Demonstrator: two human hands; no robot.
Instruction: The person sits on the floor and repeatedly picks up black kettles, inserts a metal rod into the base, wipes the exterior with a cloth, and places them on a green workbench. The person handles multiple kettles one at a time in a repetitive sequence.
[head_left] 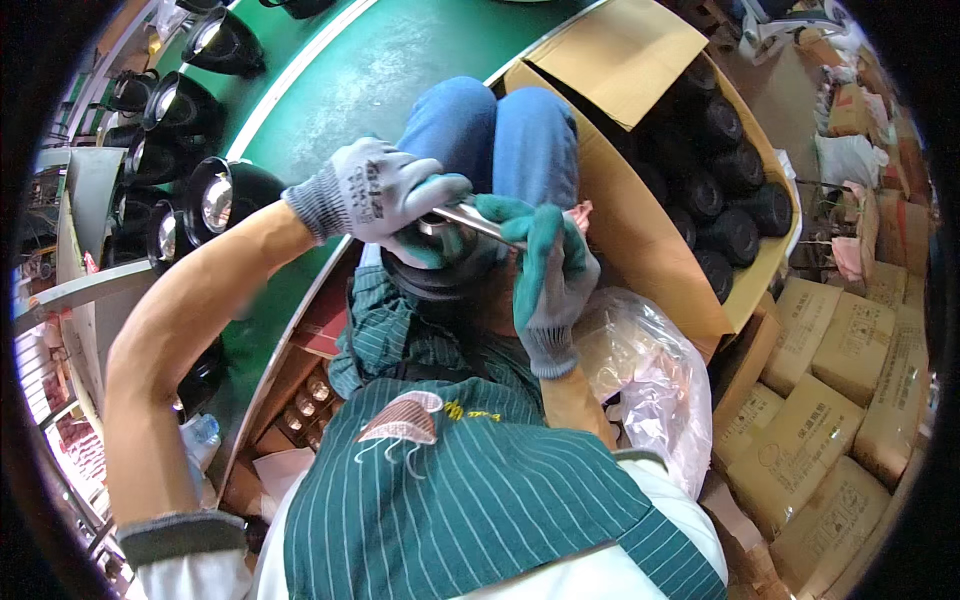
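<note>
In my lap rests a black rounded vessel-like piece with a shiny metal part on top, just beyond my green striped apron. My left hand, in a grey and green work glove, is closed around its top. A slim shiny metal bar-shaped tool lies across that top. My right hand, gloved alike, has its fingers closed on the bar's right end. Both the tool's left end and the contact between bar and piece are partly hidden by the gloves.
Several black bowl-shaped shells with shiny insides line the green table at left. An open carton holds black cylindrical pieces. Clear plastic bag lies beside my right forearm; closed cartons are stacked farther right.
</note>
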